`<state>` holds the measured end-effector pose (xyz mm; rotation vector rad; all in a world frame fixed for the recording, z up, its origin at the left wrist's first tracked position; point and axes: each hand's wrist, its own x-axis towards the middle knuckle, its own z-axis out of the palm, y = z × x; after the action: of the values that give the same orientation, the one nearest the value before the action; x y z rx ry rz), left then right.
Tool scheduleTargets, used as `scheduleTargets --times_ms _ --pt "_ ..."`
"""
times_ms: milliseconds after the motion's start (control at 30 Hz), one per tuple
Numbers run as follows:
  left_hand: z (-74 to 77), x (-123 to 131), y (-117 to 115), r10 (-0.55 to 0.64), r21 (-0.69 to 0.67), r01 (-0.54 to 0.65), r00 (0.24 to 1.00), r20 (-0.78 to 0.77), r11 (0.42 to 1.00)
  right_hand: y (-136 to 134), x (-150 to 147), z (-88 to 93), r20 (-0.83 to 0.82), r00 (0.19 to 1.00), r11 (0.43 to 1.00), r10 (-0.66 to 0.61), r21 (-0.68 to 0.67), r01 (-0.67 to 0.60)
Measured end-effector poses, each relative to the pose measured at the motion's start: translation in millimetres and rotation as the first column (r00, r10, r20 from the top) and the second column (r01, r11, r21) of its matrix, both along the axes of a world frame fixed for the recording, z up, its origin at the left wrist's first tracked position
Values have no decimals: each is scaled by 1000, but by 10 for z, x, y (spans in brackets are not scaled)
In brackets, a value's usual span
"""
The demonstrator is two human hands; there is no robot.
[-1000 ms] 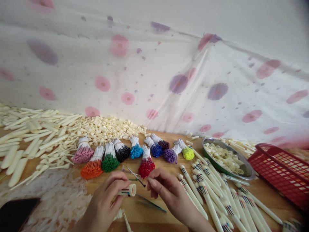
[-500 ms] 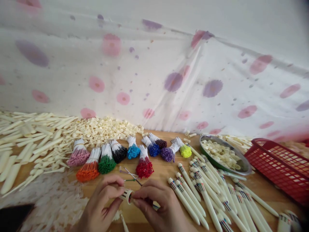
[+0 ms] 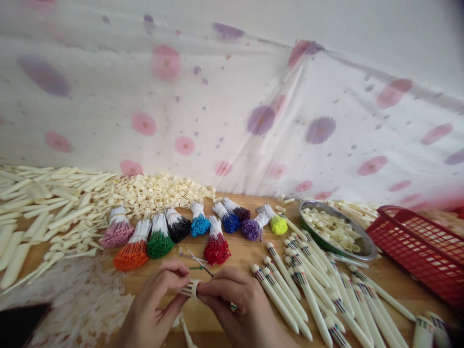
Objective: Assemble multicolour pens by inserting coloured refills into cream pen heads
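Observation:
Between the fingertips of my left hand is a short cream slotted pen sleeve, lying roughly sideways. The thumb and fingers of my right hand pinch at its open right end, where a bit of red shows. Coloured tips of thin pen refills poke out beneath the right hand; how many it holds is hidden. Just beyond my fingers, a few loose refills lie on the wooden table. Behind them stand bundled refills, including red, green and orange ones.
Cream pen barrels with coloured sliders cover the right side. A metal bowl of slotted sleeves and a red basket stand farther right. Piled cream parts lie at the back left, with small translucent pieces in front.
My right fingertips have moved closer against the sleeve's open end, covering more of the opening. The sleeve has turned slightly and shifted a little to the right.

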<state>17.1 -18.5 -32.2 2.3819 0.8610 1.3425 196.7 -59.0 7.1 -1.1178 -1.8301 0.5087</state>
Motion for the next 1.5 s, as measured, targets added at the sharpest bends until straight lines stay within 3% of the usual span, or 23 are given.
scheduleTargets --times_ms 267,500,733,900,1033,1133,1300,1500 --pt "5 14 -30 -60 -194 69 997 54 979 10 49 41 23 998 998 65 4 -66" --pt "-51 49 -43 -69 -398 129 984 161 908 8 35 81 74 997 999 21 22 -23" --pt "-31 49 -49 -86 -425 160 978 188 891 -8 87 89 45 995 980 88 -185 -78" --pt "-32 72 -64 -76 -462 166 975 208 871 -9 59 83 36 997 983 69 -172 -62" --pt "-29 84 -82 -65 -551 194 967 245 812 -26 52 131 102 992 985 69 -163 -52" --pt "-21 89 -90 -72 -638 237 959 273 733 -39 73 185 144 986 983 83 -175 -58" --pt "-6 97 -95 -76 -723 273 953 293 635 -17 127 257 103 989 947 109 -314 -72" --pt "1 104 -109 -71 -703 207 973 218 680 11 104 211 62 997 873 46 -488 -9"
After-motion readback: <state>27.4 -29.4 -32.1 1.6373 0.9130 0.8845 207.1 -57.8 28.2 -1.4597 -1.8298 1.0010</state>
